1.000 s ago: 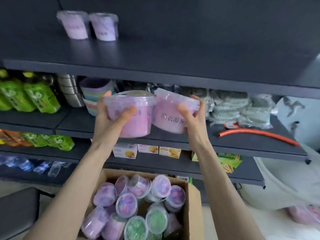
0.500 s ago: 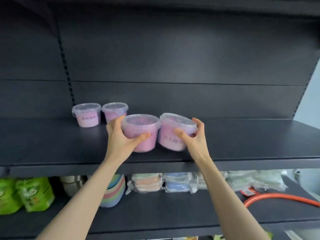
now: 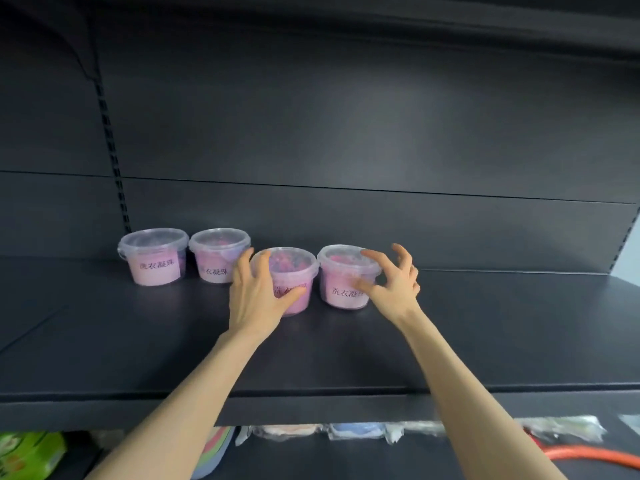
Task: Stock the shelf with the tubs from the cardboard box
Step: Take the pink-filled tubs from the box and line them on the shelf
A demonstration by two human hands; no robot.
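White label on the leftmost tub (image 3: 154, 258) reads 洗衣凝珠; the second tub (image 3: 218, 259) shows 衣凝珠. The third tub (image 3: 294, 271) label is mostly behind the left hand (image 3: 254, 296); the fourth tub (image 3: 341, 271) shows 洗衣凝, the rest behind the right hand (image 3: 394, 285)

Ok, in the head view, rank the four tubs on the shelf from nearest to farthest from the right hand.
1. Right-end tub, directly at the right hand.
2. Third tub from the left, next along, gripped by the left hand.
3. Second tub from the left, set farther back.
4. Left-end tub, at the far left of the row.
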